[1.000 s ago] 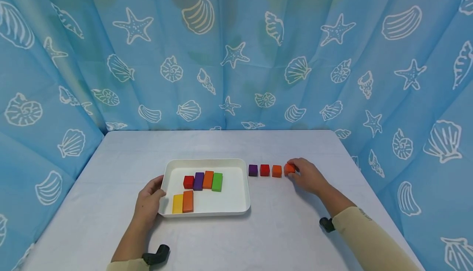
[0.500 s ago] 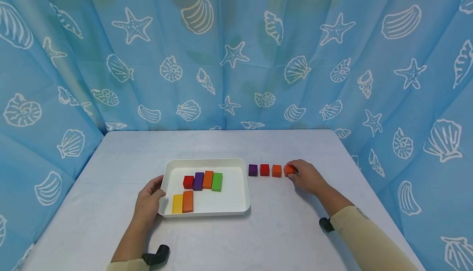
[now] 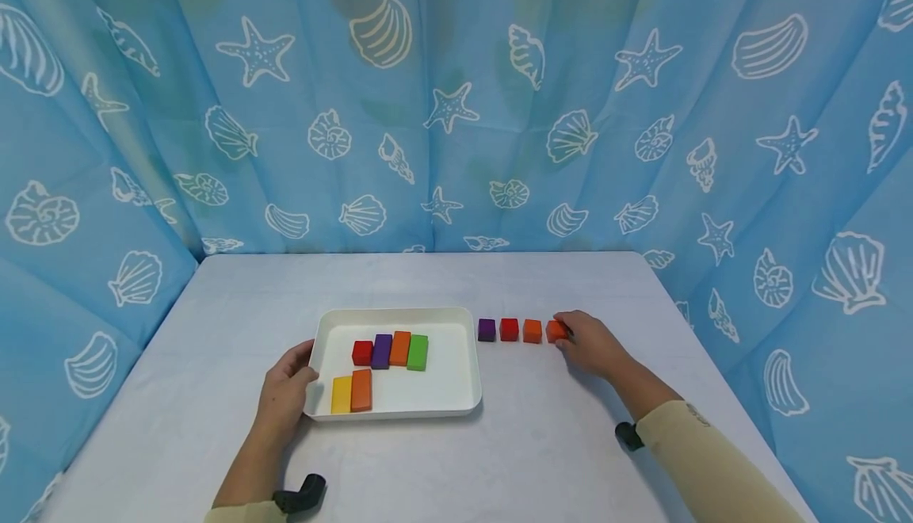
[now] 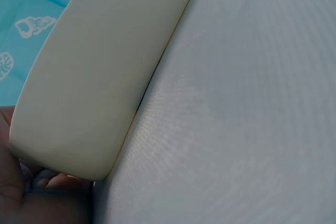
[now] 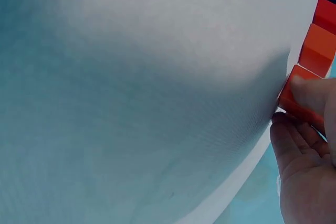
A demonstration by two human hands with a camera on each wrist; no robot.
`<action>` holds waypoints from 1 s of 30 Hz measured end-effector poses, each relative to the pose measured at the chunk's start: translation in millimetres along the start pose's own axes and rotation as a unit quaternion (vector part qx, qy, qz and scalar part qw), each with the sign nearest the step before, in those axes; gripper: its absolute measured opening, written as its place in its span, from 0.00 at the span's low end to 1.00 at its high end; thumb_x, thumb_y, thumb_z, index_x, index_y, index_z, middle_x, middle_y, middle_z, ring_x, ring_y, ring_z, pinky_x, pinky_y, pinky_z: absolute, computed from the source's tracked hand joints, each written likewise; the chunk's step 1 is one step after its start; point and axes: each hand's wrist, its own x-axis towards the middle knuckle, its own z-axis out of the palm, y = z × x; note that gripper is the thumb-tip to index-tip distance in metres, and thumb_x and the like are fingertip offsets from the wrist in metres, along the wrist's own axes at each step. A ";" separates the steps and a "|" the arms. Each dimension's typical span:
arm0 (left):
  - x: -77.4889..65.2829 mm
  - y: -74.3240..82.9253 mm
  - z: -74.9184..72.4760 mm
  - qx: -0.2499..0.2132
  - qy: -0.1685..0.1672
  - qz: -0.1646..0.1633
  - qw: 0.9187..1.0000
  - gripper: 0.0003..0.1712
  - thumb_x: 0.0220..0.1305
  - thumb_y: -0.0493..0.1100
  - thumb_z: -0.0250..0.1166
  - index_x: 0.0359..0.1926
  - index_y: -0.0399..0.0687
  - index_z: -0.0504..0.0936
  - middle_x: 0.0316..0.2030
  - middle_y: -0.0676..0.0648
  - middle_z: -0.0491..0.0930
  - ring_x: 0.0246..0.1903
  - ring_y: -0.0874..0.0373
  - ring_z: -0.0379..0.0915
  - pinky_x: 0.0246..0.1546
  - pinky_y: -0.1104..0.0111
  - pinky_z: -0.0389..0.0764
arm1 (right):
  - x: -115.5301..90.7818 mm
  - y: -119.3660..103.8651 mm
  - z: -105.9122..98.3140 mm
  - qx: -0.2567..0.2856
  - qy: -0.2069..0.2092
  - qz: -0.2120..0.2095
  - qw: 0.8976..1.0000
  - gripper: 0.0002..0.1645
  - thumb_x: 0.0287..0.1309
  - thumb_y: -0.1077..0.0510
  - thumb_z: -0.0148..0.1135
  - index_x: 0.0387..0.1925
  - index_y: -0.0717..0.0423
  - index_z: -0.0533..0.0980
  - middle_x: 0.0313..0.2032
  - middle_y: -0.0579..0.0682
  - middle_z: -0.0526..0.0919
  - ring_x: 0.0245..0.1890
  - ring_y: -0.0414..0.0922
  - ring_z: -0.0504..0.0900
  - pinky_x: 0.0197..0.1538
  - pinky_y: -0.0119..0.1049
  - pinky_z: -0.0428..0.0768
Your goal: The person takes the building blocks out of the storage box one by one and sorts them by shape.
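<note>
My left hand grips the left rim of a white tray, its thumb over the edge. In the left wrist view the tray's outer wall hides most of that hand. On the tray lie a red block, a purple block, an orange block and a green block side by side. Nearer me are a yellow block and another orange block. With thumb and fingers, my right hand pinches the rightmost orange cube on the table, also the orange cube in the right wrist view.
Right of the tray, a purple cube, a red cube and an orange cube line up with small gaps. A white cloth covers the table. Blue shell-print curtains enclose its back and sides.
</note>
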 end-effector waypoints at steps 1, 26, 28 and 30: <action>-0.2 0.0 0.2 0.000 0.000 -0.001 1.000 0.36 0.70 0.32 0.50 0.80 0.38 0.64 0.80 0.36 0.61 0.79 0.40 0.53 0.77 0.47 0.58 | 0.3 0.3 -0.2 0.001 -0.004 0.003 1.000 0.41 0.66 0.62 0.73 0.75 0.65 0.67 0.67 0.65 0.76 0.66 0.63 0.75 0.66 0.60 0.78; -2.7 -0.9 -1.7 -0.006 -0.010 0.005 1.000 0.36 0.72 0.33 0.50 0.80 0.39 0.63 0.80 0.37 0.60 0.79 0.41 0.54 0.77 0.48 0.59 | 14.8 -83.0 -7.3 -0.035 -0.025 -0.071 0.997 0.67 0.53 0.48 0.80 0.85 0.50 0.51 0.83 0.61 0.54 0.82 0.63 0.48 0.76 0.69 0.56; -2.8 -0.6 -2.1 -0.004 -0.011 0.005 1.000 0.36 0.72 0.33 0.49 0.80 0.38 0.63 0.80 0.37 0.59 0.79 0.40 0.53 0.77 0.48 0.59 | 17.3 -91.8 -5.4 -0.036 -0.024 -0.083 0.996 0.65 0.55 0.47 0.79 0.85 0.49 0.51 0.83 0.60 0.53 0.82 0.62 0.48 0.77 0.68 0.55; -2.9 -0.3 -2.3 -0.003 -0.011 0.006 1.000 0.36 0.72 0.33 0.49 0.80 0.38 0.63 0.80 0.37 0.59 0.79 0.40 0.53 0.77 0.48 0.59 | 19.5 -100.1 -3.2 -0.033 -0.024 -0.097 0.994 0.64 0.56 0.47 0.79 0.85 0.50 0.51 0.83 0.60 0.53 0.83 0.62 0.48 0.78 0.67 0.53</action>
